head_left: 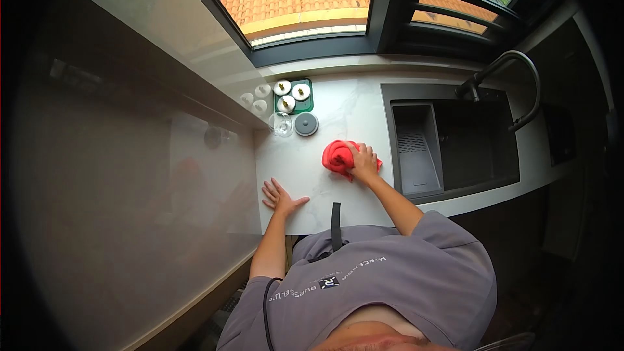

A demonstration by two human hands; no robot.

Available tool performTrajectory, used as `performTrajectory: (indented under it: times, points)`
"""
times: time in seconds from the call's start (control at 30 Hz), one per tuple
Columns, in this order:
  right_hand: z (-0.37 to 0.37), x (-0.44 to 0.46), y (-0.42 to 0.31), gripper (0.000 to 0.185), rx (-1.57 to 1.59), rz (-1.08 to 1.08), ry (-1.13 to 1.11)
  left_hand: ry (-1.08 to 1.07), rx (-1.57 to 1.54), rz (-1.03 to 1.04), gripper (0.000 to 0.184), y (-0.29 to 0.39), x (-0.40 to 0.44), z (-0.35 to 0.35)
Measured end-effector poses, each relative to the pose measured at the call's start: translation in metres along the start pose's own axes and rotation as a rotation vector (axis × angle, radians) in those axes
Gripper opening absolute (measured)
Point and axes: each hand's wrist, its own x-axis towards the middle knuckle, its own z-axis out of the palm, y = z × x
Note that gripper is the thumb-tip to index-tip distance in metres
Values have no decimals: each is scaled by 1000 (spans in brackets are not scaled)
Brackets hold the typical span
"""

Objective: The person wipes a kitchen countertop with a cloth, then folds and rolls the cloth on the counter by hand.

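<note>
My left hand (283, 199) lies flat on the white countertop (305, 185) near its front left edge, fingers spread, holding nothing. To its right and farther back, my right hand (365, 164) grips a bunched red cloth (337, 158) from its right side. The cloth rests on the counter, left of the sink, and part of it shows below my fingers. Behind the cloth, toward the wall, stand a round grey lid (306, 124) and a clear glass container (281, 125).
A green tray (305, 103) with white round lids (301, 91) sits at the back left, beside a glossy wall panel. On the right is a dark sink (481, 146) with a curved faucet (537, 84). A window frame (312, 52) runs behind the counter.
</note>
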Motion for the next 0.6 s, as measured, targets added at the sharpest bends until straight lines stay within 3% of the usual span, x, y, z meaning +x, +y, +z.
performTrajectory:
  times: [0.13,0.3,0.47,0.53,0.6]
  points:
    - [-21,57,-20,89,107,316,-77,13,-16,17,161,1,0,1]
    - [-33,21,-3,89,84,143,-108,34,-36,35,161,-4,-1,6]
    - [-32,-100,11,90,42,58,-153,39,-29,46,161,-5,2,8]
    - [-26,-153,41,94,-61,-128,-188,40,-28,43,161,-7,2,9]
    - [-39,-191,72,90,-79,-148,-119,41,-14,45,159,-8,4,10]
